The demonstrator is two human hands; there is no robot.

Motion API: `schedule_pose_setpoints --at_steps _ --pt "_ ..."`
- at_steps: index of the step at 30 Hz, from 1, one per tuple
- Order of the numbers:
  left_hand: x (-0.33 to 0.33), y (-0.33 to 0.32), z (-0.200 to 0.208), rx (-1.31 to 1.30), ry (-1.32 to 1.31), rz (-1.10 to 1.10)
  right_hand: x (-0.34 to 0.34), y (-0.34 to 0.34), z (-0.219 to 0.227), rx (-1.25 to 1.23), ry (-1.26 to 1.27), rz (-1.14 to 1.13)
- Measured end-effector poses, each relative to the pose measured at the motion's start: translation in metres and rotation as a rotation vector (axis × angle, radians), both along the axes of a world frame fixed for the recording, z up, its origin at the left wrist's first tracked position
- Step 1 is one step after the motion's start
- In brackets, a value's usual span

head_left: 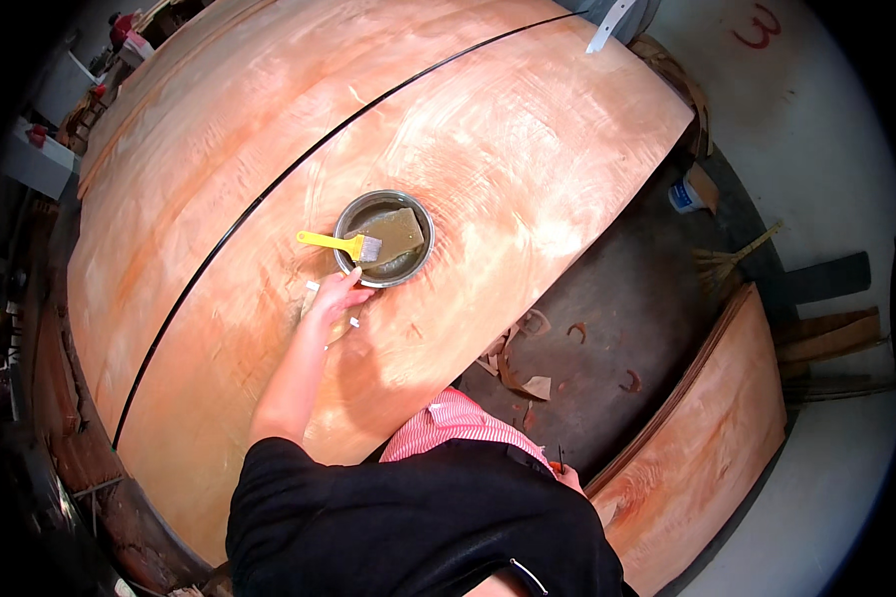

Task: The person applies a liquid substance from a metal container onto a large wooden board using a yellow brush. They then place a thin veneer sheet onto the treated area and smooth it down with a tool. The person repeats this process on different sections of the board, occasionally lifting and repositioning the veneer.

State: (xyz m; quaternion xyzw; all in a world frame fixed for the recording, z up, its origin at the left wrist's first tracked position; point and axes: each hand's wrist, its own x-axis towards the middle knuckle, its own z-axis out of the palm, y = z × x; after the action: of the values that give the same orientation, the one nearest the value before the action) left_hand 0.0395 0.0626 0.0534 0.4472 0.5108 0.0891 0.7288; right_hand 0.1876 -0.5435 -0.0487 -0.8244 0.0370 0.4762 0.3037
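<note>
A round metal bowl (430, 224) stands on the large wooden sheet. A yellow-handled paintbrush (319, 239) lies over its left rim, bristles inward, against a brownish block (396, 236) in murky liquid. My left hand (340, 295) is at the bowl's near rim, with a finger over the edge and the thumb along the outside, closed on it. Small white pieces (354, 321) lie beside my wrist. By my right hip, my right hand (569, 478) is mostly hidden behind my body. It is closed around a small orange and dark object (558, 466) whose kind I cannot make out.
The wooden sheet (269, 129) has a black strip (259, 199) curving across it. Right of it, wood scraps (513, 378) litter the dark floor (617, 318). A stack of wooden sheets (697, 448) stands at the right. A broom (737, 259) and a white-blue tub (683, 196) are near the wall.
</note>
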Motion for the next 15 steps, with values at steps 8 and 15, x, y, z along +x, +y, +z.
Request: schedule_pose_setpoints --at_steps 8,15 --pt "-0.008 0.064 0.035 1.05 0.729 -0.361 0.009 0.005 -0.009 0.014 -0.019 0.011" --pt "-0.012 0.11 0.026 0.726 0.682 -0.643 0.028 0.036 0.006 0.03 -0.024 -0.022"
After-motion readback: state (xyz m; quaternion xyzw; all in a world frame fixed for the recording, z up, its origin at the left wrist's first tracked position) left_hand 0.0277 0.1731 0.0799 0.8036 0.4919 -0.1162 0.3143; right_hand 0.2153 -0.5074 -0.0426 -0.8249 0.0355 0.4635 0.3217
